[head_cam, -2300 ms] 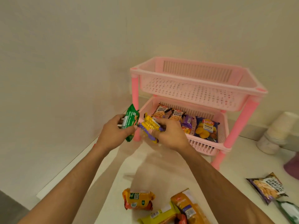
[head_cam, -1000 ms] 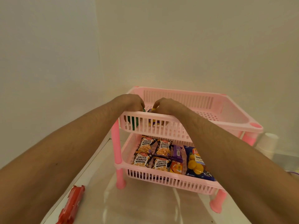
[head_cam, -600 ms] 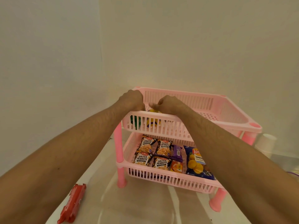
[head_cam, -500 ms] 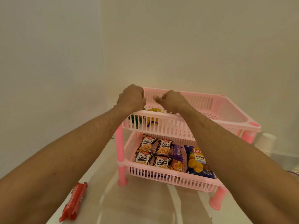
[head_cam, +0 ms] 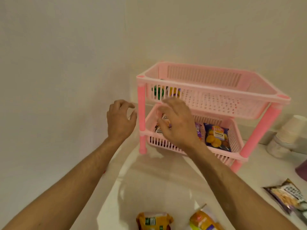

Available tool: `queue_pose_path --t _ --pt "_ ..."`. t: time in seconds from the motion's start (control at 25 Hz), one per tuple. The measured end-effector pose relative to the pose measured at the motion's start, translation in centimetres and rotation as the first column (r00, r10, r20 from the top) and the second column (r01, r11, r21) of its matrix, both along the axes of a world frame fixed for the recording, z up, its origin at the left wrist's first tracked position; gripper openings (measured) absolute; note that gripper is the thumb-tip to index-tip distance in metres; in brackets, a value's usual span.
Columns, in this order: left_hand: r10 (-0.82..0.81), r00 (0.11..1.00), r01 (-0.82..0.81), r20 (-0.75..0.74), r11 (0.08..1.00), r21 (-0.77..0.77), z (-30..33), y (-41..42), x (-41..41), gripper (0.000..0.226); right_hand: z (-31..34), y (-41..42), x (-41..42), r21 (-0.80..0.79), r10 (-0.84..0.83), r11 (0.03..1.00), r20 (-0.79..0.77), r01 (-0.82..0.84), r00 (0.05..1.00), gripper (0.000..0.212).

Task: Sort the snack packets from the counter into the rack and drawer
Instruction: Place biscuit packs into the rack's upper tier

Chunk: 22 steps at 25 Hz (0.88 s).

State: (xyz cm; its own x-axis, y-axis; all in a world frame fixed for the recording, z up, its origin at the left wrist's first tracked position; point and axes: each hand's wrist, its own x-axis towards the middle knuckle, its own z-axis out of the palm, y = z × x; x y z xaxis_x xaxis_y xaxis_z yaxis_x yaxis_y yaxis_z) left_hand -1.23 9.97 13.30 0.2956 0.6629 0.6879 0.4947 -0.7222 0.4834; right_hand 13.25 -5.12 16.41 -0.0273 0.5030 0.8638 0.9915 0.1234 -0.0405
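A pink two-tier rack stands on the counter in the corner. Through the slats at the left end of its top shelf show a green packet and a yellow-purple packet. The bottom shelf holds several packets, among them a blue wavy-chips bag and peanut packets partly behind my hand. My left hand hangs in front of the rack's left leg, fingers loosely curled, holding nothing. My right hand hovers before the bottom shelf, fingers relaxed and empty.
On the white counter near me lie an orange packet and a yellow-orange packet. A dark peanut packet lies at the right. Stacked paper cups stand right of the rack, walls close behind and left.
Both hands let go of the green and yellow-purple packets in the top shelf and drew back down toward me. The view tilted downward, showing the counter packets again.
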Motion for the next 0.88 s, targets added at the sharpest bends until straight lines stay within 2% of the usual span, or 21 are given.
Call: queue_pose_path --t 0.08,0.16,0.24,0.32,0.4,0.48,0.6,0.68,0.88 --pt "0.052 0.987 -0.067 -0.153 0.993 -0.098 -3.4 0.0 -2.0 0.026 -4.4 -1.1 -1.7 -0.152 0.075 0.985 -0.060 -0.084 0.995 0.025" --pt "0.087 0.946 -0.155 -0.312 0.967 -0.202 -6.9 0.0 -4.1 0.036 -7.9 -2.4 -2.8 -0.363 0.092 0.917 -0.212 -0.166 0.973 0.035" --pt "0.091 0.879 -0.250 -0.469 0.924 -0.290 -10.2 -0.1 -6.2 0.046 -10.7 -3.7 -3.2 -0.609 0.030 0.750 -0.357 -0.257 0.933 0.051" --pt "0.066 0.806 -0.328 -0.588 0.877 -0.351 -13.0 -0.3 -7.9 0.053 -13.0 -5.1 -3.2 -0.779 -0.042 0.528 -0.420 -0.337 0.906 0.067" --pt "0.037 0.761 -0.377 -0.647 0.838 -0.395 -15.0 -0.5 -8.9 0.060 -14.6 -6.3 -3.4 -0.858 -0.070 0.337 -0.433 -0.387 0.899 0.080" --pt "-0.004 0.725 -0.402 -0.689 0.809 -0.428 -16.0 -0.6 -9.5 0.067 -15.7 -7.2 -3.7 -0.887 -0.069 0.216 -0.431 -0.408 0.900 0.089" --pt "-0.016 0.687 -0.427 -0.727 0.801 -0.421 -16.7 -0.8 -10.0 0.054 -16.8 -8.2 -4.7 -0.893 -0.037 0.133 -0.437 -0.429 0.899 0.093" --pt "0.035 0.716 -0.436 -0.698 0.803 -0.407 -16.8 -1.4 -10.0 0.042 -17.4 -8.6 -5.4 -0.910 -0.005 0.104 -0.405 -0.402 0.914 0.088" --pt "0.097 0.811 -0.412 -0.577 0.795 -0.446 -16.8 -4.5 -9.2 0.032 -17.8 -9.2 -5.8 -0.921 -0.008 0.139 -0.368 -0.363 0.930 0.059"
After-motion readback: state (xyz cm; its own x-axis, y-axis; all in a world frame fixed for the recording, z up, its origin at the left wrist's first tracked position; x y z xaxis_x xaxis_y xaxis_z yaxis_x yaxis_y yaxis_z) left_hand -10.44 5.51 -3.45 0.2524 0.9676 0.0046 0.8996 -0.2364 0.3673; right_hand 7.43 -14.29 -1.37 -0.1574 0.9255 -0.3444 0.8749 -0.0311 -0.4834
